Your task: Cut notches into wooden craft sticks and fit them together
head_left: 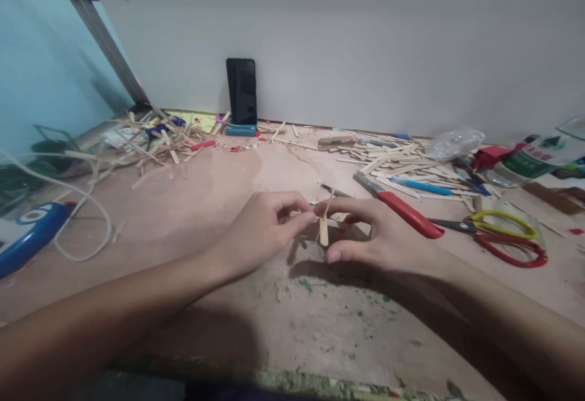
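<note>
Wooden stick piece [323,231], small and pale, sits at the near middle of a worn tabletop [192,200], between the fingertips of two bare hands. A thinner sliver rises from its upper end.

A clear plastic bottle [525,166] with a green, white and red label lies on its side at the far right; its contents cannot be made out. A crumpled clear plastic bag [454,144] rests beside it. At the left edge is a blue-and-white container [34,230], partly out of view, with a white cable [107,221] looping next to it.

The left hand [269,227] reaches in with thumb and forefinger tips drawn together beside the piece; whether they grip it, I cannot tell. The right hand [377,236] is partly open and curved, thumb well apart from the forefinger, whose tip is close against the piece.

Fingers and shadow hide any join between the two bits of wood. Behind the right hand, a red-handled cutter [409,215] and scissors [507,236] (one loop yellow, one red) lie near a heap of loose sticks [402,163]. A dark phone [242,90] leans against the far wall, its screen unreadable.
</note>
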Motion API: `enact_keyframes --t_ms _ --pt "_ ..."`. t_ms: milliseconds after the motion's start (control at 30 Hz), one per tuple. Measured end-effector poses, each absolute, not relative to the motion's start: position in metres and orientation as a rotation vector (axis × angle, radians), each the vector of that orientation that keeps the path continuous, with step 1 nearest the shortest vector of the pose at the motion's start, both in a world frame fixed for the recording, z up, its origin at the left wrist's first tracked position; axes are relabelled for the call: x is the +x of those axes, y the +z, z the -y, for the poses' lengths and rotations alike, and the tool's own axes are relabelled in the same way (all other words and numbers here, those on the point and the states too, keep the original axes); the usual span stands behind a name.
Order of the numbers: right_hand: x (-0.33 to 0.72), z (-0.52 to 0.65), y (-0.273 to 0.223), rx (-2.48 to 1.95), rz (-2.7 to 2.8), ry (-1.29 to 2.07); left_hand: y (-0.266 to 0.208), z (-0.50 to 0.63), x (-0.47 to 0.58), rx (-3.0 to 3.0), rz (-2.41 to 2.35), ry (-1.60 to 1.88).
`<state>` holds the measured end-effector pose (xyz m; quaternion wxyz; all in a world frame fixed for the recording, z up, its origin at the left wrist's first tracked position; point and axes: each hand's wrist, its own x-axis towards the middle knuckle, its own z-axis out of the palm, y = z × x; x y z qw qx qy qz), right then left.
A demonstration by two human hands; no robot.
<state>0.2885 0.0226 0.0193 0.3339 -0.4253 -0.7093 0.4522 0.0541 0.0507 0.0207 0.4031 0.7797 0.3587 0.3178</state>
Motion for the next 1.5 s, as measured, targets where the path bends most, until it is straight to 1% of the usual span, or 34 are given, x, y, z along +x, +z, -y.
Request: enact_keyframes --t_ms 167,267,700,833,1167,1500 --pt "0.283 -0.016 0.020 -1.145 1.911 0.966 0.019 -0.048 0.055 1.990 -0.908 0.821" --pt "0.279 -0.012 0.019 -1.121 1.891 0.905 0.019 -0.050 0.055 1.990 -0.897 0.833" --pt "0.284 -0.015 0.013 -1.037 1.541 1.300 0.021 -0.055 0.055 1.921 -0.868 0.885" --pt "0.286 -0.017 0.018 -1.046 1.601 1.317 0.020 -0.055 0.055 1.910 -0.875 0.883" --pt "0.298 -0.019 0.017 -1.117 1.791 1.230 0.021 -0.049 0.056 1.929 -0.845 0.912" --pt "0.289 -0.020 0.013 -1.031 1.736 1.379 0.014 -0.051 0.054 1.937 -0.834 0.911"
